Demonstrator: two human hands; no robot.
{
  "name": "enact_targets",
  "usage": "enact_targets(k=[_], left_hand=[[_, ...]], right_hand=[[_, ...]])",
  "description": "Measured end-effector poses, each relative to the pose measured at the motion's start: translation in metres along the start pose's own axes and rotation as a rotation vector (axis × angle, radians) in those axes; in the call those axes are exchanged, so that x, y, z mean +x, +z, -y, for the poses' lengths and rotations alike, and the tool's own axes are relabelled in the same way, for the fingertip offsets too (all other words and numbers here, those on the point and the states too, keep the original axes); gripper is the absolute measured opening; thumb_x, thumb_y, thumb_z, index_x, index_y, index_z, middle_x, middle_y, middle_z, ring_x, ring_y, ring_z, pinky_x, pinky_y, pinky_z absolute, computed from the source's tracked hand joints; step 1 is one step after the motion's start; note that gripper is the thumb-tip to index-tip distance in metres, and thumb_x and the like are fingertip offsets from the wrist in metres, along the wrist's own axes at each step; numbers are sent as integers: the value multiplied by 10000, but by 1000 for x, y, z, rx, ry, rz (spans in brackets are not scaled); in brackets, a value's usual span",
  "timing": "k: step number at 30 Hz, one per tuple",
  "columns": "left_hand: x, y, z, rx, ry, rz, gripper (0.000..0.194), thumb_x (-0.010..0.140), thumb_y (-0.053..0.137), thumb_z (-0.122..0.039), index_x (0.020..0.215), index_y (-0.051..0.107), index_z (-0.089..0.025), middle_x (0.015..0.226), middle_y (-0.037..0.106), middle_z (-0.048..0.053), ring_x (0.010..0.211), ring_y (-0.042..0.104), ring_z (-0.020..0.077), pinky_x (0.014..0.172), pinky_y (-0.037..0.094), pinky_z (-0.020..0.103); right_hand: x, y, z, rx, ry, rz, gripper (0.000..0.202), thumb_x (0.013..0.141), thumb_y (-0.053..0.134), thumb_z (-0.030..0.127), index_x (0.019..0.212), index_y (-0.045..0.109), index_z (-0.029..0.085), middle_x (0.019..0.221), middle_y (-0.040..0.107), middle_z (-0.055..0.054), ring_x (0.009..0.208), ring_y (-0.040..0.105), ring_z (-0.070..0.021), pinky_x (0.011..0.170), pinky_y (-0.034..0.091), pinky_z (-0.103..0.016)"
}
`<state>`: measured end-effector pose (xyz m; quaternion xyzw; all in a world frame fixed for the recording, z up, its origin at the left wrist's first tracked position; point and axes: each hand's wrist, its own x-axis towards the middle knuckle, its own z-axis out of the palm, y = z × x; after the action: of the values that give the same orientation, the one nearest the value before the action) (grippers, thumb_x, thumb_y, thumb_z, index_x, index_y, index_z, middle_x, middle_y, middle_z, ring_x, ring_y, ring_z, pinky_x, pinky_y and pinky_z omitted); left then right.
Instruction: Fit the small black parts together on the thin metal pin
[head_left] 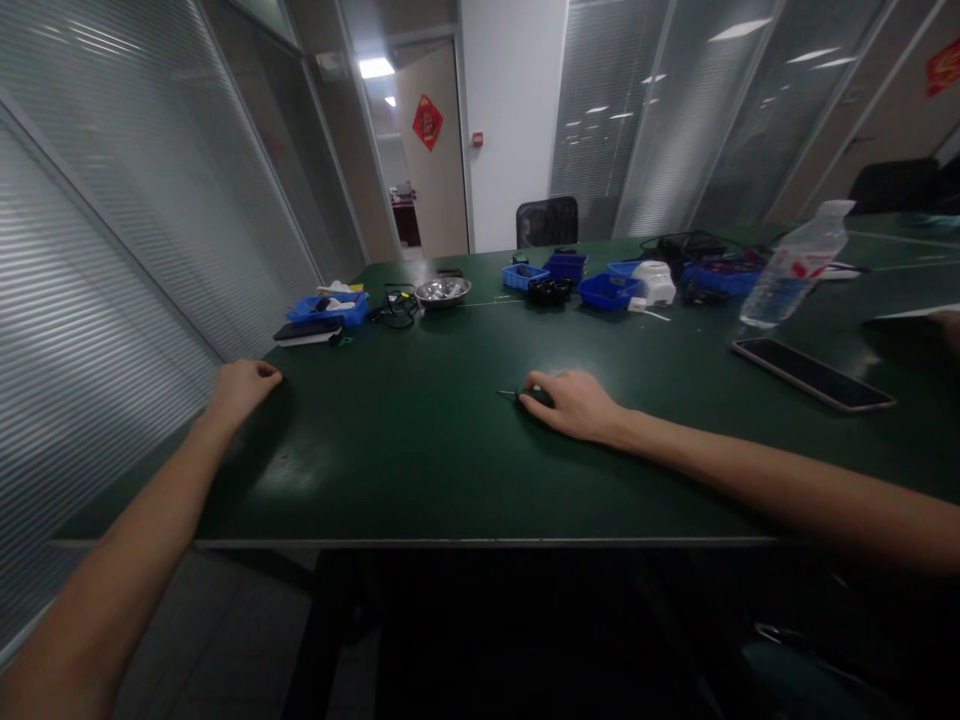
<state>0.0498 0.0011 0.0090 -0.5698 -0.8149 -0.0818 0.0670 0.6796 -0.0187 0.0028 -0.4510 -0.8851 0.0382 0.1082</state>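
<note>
Your right hand [574, 402] lies low over the desk [390, 455], right of its middle and in from the near edge. Its grip is closed, thumb and fingers pinching the dark handle of a small screwdriver [538, 397]; the thin metal shaft sticks out past your fingertips and points toward the left edge. The screwdriver lies close to level, just above or on the desk; you cannot tell which.

Your left hand [244, 388] is at the left edge, with the forearm reaching over the near left corner. Thumb and fingers curl toward each other there, but whether they pinch anything is too small to tell.

Beyond your left hand, toward the far left corner, a dark flat item [307, 331] lies just in front of a blue tray [330, 309] of small things. To the right of that tray come a black cable [397, 308] and a shiny metal bowl [442, 292]. Farther right, along the far part, you have a light blue tray [523, 277], a black bundle [550, 291], a deep blue tray [609, 292] and a white object [655, 283].

To the right of your right hand, a phone [811, 374] lies flat, dark screen up, and a clear plastic bottle [796, 265] stands just behind it.
</note>
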Motion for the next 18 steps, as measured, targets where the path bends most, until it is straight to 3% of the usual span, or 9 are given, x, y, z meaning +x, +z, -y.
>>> enact_targets(k=[6, 18], left_hand=[[-1, -2, -2, -36, -25, 11, 407, 978, 637, -393, 1198, 842, -119, 1201, 810, 147, 1105, 735, 324, 1008, 526, 382], [3, -6, 4, -93, -105, 23, 346, 940, 693, -408, 1121, 842, -154, 1088, 823, 102, 928, 733, 251, 823, 524, 296]], right_hand=[[0, 1, -1, -3, -9, -5, 421, 1096, 473, 543, 1247, 686, 214, 804, 724, -49, 663, 621, -195, 618, 344, -296], [0, 1, -1, -21, 10, 8, 420, 1098, 470, 542, 1268, 682, 222, 837, 745, -60, 713, 655, -211, 642, 360, -305]])
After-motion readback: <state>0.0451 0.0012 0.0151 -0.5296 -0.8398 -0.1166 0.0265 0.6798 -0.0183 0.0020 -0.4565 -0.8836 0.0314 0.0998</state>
